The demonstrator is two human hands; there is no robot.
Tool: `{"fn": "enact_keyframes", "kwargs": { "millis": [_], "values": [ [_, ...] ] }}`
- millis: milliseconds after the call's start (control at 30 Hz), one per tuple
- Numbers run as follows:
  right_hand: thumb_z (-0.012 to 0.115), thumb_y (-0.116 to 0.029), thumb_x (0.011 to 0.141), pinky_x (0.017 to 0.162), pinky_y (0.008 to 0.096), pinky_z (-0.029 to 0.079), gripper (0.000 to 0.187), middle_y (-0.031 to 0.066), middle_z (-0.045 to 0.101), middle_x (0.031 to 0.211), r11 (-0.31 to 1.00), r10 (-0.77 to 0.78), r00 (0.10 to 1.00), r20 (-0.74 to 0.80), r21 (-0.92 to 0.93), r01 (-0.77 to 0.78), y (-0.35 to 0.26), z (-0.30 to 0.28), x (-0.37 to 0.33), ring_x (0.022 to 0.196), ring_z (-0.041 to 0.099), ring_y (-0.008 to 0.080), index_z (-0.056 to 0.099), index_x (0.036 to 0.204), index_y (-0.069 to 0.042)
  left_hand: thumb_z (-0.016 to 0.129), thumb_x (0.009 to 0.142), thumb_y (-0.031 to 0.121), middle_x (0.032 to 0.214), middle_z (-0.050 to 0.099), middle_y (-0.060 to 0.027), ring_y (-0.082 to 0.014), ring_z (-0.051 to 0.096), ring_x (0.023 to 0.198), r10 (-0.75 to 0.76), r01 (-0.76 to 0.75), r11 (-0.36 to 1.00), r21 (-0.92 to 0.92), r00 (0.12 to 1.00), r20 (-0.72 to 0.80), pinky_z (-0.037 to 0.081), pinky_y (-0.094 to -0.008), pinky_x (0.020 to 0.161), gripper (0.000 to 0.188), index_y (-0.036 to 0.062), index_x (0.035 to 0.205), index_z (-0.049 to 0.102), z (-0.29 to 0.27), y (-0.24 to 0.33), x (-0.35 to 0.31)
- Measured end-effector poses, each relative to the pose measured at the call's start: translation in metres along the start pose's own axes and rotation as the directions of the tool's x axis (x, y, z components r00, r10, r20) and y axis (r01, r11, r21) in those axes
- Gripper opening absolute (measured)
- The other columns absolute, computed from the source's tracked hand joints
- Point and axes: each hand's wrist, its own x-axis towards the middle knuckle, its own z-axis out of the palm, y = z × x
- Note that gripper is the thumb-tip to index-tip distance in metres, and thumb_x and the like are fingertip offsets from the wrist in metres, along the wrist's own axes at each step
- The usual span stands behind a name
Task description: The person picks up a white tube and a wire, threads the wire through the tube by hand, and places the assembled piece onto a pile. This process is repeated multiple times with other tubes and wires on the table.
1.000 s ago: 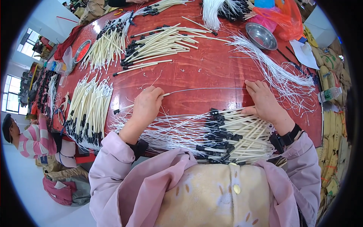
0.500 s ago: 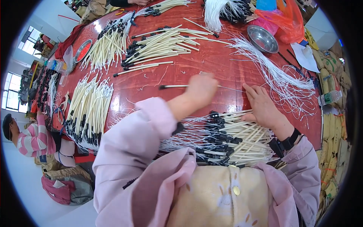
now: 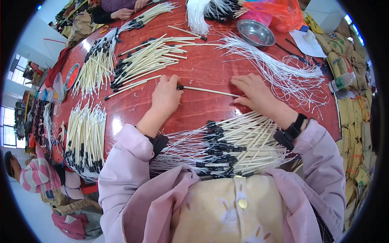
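Note:
A single cream-coloured stick [image 3: 210, 91] with a black end lies on the red tabletop between my hands. My left hand [image 3: 167, 95] is closed, right beside the black end; what its curled fingers hold is hidden. Flat against the table, my right hand [image 3: 259, 95] has its fingers stretched out, with the thumb at the stick's other end. Nearer to me lies a large pile of similar sticks [image 3: 255, 139] with black ends, their white cords [image 3: 182, 146] trailing left. Loose white cords [image 3: 279, 65] spread out beyond my right hand.
More stick bundles [image 3: 150, 58] lie at the far left and a stack [image 3: 85, 133] at the left. A metal bowl [image 3: 256, 33] and red plastic bag [image 3: 279, 14] are at the back. Another person's hands [image 3: 123, 13] rest at the far edge. Sacks [image 3: 352, 125] stand at right.
My left hand has moved left along the stick to its black end. My right hand's fingers have come to the stick's other end. The view has shifted slightly.

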Motion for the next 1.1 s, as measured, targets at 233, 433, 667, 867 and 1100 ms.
{"fn": "enact_keyframes", "kwargs": {
  "millis": [233, 433, 667, 867, 1100],
  "values": [
    [0.077, -0.030, 0.082, 0.092, 0.0392, 0.043, 0.048, 0.0045, 0.068, 0.118, 0.963, -0.232, 0.971, 0.060, -0.129, 0.238, 0.001, 0.023, 0.017, 0.104, 0.058, 0.0247, 0.066, 0.124, -0.009, 0.066, 0.094, 0.007, 0.083, 0.062, -0.0109, -0.0322, 0.067, 0.073, 0.219, -0.189, 0.886, -0.424, 0.976, 0.023, 0.053, -0.0404, 0.066, 0.018, 0.0046, 0.107, 0.054, 0.002, 0.014, -0.017],
    [0.080, -0.030, 0.077, 0.086, 0.0384, 0.042, 0.045, 0.0004, 0.069, 0.102, 0.948, -0.313, 0.943, -0.110, -0.096, 0.304, -0.013, 0.007, -0.002, 0.093, 0.058, 0.0227, 0.069, 0.116, -0.009, 0.063, 0.097, 0.004, 0.073, 0.060, -0.0072, -0.0192, 0.059, 0.061, 0.029, 0.155, 0.683, -0.714, 0.971, 0.239, 0.047, -0.0318, 0.057, 0.011, 0.0048, 0.103, 0.053, -0.039, 0.039, -0.031],
    [0.082, -0.033, 0.074, 0.085, 0.0383, 0.042, 0.040, 0.0011, 0.067, 0.098, 0.981, -0.173, 0.850, -0.498, -0.014, 0.191, -0.042, -0.033, -0.021, 0.092, 0.057, 0.0238, 0.068, 0.104, -0.010, 0.057, 0.102, 0.004, 0.070, 0.055, 0.0022, -0.0006, 0.047, 0.051, -0.060, 0.237, 0.526, -0.817, 0.968, 0.242, 0.034, -0.0199, 0.044, 0.005, 0.0050, 0.103, 0.053, -0.057, 0.042, -0.047],
    [0.080, -0.016, 0.071, 0.082, 0.0376, 0.042, 0.028, 0.0011, 0.066, 0.087, 0.954, -0.301, 0.871, -0.389, -0.108, 0.281, -0.042, -0.024, -0.024, 0.087, 0.057, 0.0213, 0.070, 0.096, -0.009, 0.059, 0.100, 0.003, 0.066, 0.052, 0.0035, -0.0026, 0.049, 0.051, -0.011, 0.385, 0.369, -0.846, 0.912, 0.410, 0.035, -0.0205, 0.045, 0.009, 0.0048, 0.107, 0.053, -0.076, 0.071, -0.062],
    [0.075, -0.005, 0.067, 0.078, 0.0368, 0.042, 0.025, 0.0008, 0.062, 0.072, 0.931, -0.360, 0.858, -0.367, -0.082, 0.355, -0.049, -0.034, -0.035, 0.077, 0.057, 0.0201, 0.072, 0.092, -0.009, 0.065, 0.095, 0.005, 0.066, 0.056, 0.0024, -0.0036, 0.050, 0.054, 0.056, 0.477, 0.568, -0.671, 0.790, 0.610, 0.036, -0.0223, 0.047, 0.015, 0.0020, 0.109, 0.060, -0.106, 0.038, -0.082]
  ]
}}
